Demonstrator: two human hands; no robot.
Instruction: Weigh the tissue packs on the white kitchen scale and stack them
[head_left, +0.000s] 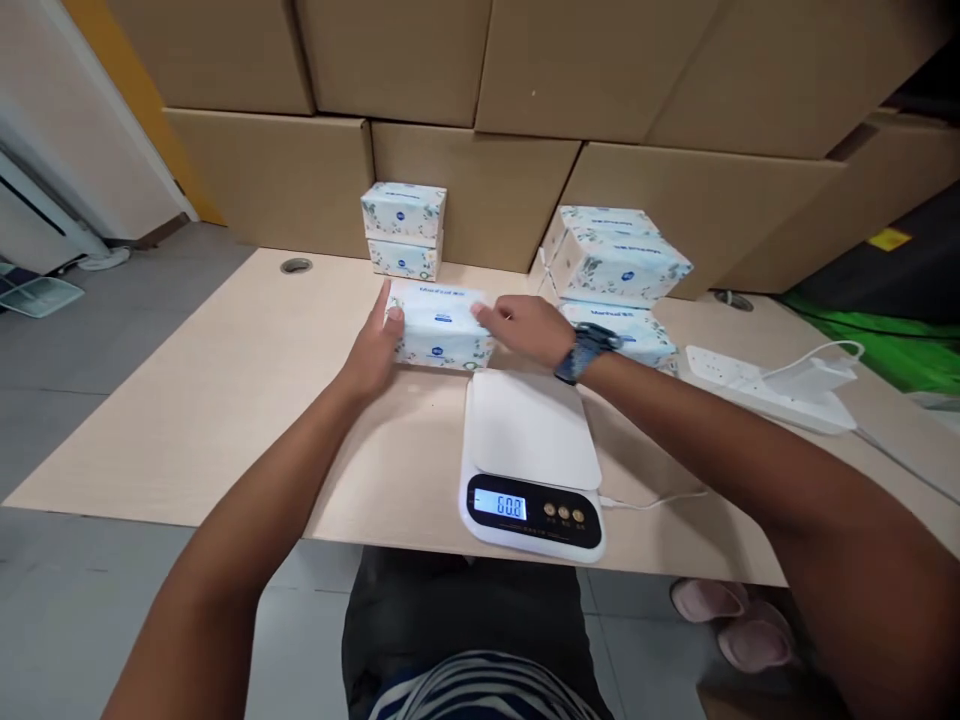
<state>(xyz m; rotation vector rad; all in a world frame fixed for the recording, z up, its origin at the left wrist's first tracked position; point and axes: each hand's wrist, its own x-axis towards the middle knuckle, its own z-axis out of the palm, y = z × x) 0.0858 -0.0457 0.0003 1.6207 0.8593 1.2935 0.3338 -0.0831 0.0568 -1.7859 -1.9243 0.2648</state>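
Between my two hands is a white tissue pack with a blue logo and a leaf print. My left hand presses its left end, thumb on the front edge. At the pack's right end, my right hand grips the upper corner with thumb and bent fingers. A white digital scale lies just in front and to the right; its platform bears nothing and its lit display reads about 60.8. Behind the held pack stand two stacked tissue packs. More packs are piled to the right, partly behind my right wrist.
Cardboard boxes form a wall along the table's back edge. A white power strip with a plugged-in adapter sits at the right, and a thin cable runs from the scale. Pink slippers lie on the floor below.
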